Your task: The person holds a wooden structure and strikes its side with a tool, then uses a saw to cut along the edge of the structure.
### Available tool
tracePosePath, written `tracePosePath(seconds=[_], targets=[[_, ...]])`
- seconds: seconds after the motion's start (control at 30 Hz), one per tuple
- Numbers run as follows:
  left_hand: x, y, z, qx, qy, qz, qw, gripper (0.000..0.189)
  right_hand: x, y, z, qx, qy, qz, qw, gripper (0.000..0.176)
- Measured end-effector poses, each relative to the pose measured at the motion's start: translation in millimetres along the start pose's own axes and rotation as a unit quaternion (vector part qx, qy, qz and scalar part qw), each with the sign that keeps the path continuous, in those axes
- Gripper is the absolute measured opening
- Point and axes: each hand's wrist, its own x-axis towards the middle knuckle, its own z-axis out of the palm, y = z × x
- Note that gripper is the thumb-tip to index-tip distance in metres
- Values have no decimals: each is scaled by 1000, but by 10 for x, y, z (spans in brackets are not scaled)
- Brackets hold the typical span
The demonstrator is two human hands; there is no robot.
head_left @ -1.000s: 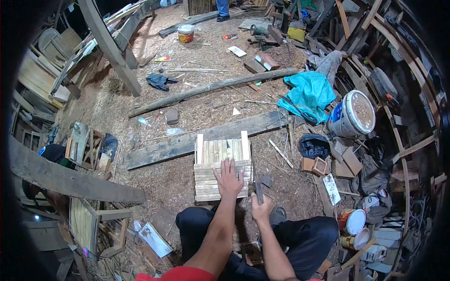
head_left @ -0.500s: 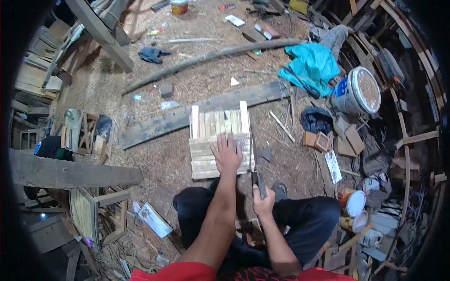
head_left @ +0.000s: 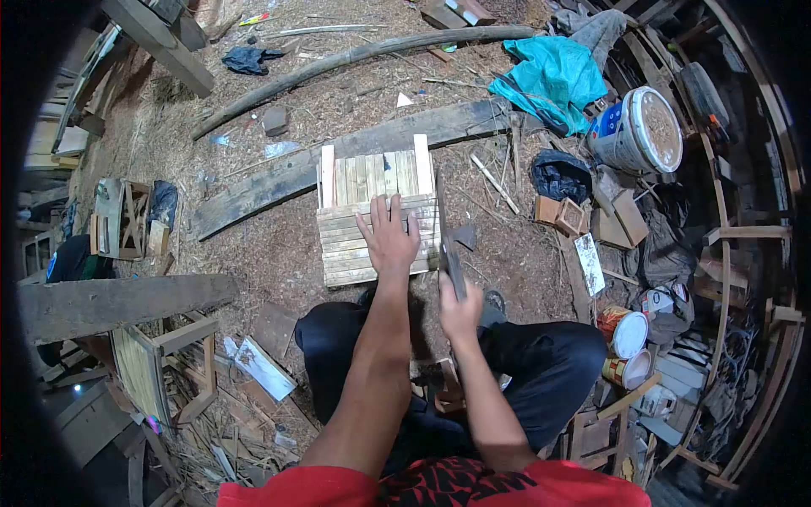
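A slatted wooden piece (head_left: pixel 359 253) lies in front of me, with two pale strips sticking out at its far end. My left hand (head_left: pixel 391 239) rests flat on its slats with the fingers spread. My right hand (head_left: pixel 460 311) is wrapped round the handle of a hand saw (head_left: pixel 450 258). The narrow blade runs forward along the right edge of the slatted piece. The exact contact between teeth and wood is too small to make out.
A long dark plank (head_left: pixel 279 188) lies beyond the slatted piece, and a curved pole (head_left: pixel 338 66) farther off. To the right are a teal sheet (head_left: pixel 557 76), a white bucket (head_left: pixel 655 131) and paint cans (head_left: pixel 625 334). A wooden beam (head_left: pixel 127 302) juts in from the left.
The view has tilted, so the scene sits higher and slightly left. My right hand and the saw have shifted forward a little along the edge; my left hand stays on the slats.
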Motion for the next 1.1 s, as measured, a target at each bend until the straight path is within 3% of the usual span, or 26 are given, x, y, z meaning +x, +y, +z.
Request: tracePosePath(seconds=[0.13,0.33,0.53,0.63,0.73,0.83,0.93,1.1], targets=[[-72,-6,9,-20,25,7,999,53,470,-32,322,-35,8,-58,998,33],[-89,-35,0,-25,24,5,999,54,-231,-25,-121,-6,-30,10,999,30],[24,-6,-46,-10,-1,5,1000,55,520,-6,292,14,-17,-43,999,28],[-1,-17,-10,-18,6,8,1000,55,-10,-2,-90,-21,-35,-14,999,30],[-65,-40,3,-16,17,7,1000,54,-153,17,-83,-12,-34,34,999,32],[-36,-10,13,-15,7,0,1000,56,405,2,296,6,-3,-37,999,33],[-63,-39,12,-35,19,5,999,54,495,8,328,8,-14,-37,999,34],[16,-18,29,-26,36,5,999,54,-274,-22,-157,-16,-41,-30,999,25]])
